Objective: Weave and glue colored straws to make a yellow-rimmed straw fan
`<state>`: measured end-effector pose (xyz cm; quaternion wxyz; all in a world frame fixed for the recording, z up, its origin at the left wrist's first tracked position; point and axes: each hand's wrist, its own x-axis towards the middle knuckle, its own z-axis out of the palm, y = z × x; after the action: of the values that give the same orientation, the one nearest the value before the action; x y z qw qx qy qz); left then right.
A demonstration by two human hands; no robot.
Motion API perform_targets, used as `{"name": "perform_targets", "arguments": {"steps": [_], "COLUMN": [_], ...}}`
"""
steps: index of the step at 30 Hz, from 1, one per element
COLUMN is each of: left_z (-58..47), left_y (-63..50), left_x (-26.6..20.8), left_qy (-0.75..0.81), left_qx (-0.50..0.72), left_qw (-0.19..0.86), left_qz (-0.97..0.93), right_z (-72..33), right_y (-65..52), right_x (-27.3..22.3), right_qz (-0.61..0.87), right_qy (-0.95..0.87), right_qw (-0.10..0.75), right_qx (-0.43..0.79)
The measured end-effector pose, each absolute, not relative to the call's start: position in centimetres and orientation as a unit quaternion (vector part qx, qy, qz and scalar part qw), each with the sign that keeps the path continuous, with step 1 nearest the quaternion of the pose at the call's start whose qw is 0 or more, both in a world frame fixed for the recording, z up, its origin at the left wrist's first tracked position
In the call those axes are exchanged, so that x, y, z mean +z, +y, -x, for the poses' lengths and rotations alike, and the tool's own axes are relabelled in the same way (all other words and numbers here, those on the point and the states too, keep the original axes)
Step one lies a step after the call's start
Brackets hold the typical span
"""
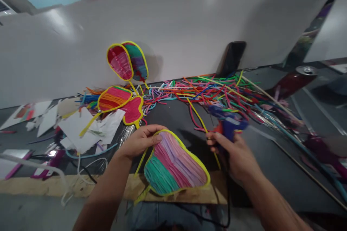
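Note:
My left hand (142, 140) pinches the top edge of a petal-shaped piece (177, 166) made of pipe cleaners. Rows of lilac, pink and teal fill its yellow outline. In my right hand (238, 153) is a blue glue gun (229, 128), blurred and lying across the palm. The thumb and fingers of that hand also pinch a yellow pipe cleaner (197, 112), which slants up to the left. The two hands are apart, with the petal's right end below the right hand. Beyond the left hand lies a small magenta shape (133, 111) edged in yellow.
Loose pipe cleaners (189, 90) pile along the white panel (184, 25). Two finished petals (119, 61) lean on it, and an orange-pink one (114, 99) lies nearby. A phone (232, 57) stands at the back, a can (296, 81) at right. Paper scraps (81, 130) cover the left.

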<state>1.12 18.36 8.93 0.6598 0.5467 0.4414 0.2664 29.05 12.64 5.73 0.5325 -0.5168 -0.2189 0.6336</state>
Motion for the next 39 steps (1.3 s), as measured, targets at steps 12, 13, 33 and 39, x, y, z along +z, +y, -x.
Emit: {"name": "perform_targets", "arguments": {"steps": [12,13,33,39], "left_z": [-2.2,-2.3,-1.4,-0.1], "left_y": [17.8,17.8,17.6,18.0], "left_x": [10.2,10.1,10.1,8.5], "left_qy": [0.457,0.460,0.470,0.442], "left_qx": [0.216,0.216,0.251,0.387], "left_qw": [0.605,0.604,0.641,0.736], "left_qz": [-0.616,-0.614,-0.552,-0.337], "right_z": [-26.4,-26.4,-25.8,-25.9], "right_y": [12.6,12.7,13.2,11.5], "right_x": [6.2,6.2,6.7,6.5], "right_qz": [0.512,0.509,0.502,0.448], "right_qy": [-0.308,-0.308,-0.322,-0.324], "right_qw": [0.422,0.421,0.404,0.432], "right_qx": [0.682,0.685,0.694,0.712]}}
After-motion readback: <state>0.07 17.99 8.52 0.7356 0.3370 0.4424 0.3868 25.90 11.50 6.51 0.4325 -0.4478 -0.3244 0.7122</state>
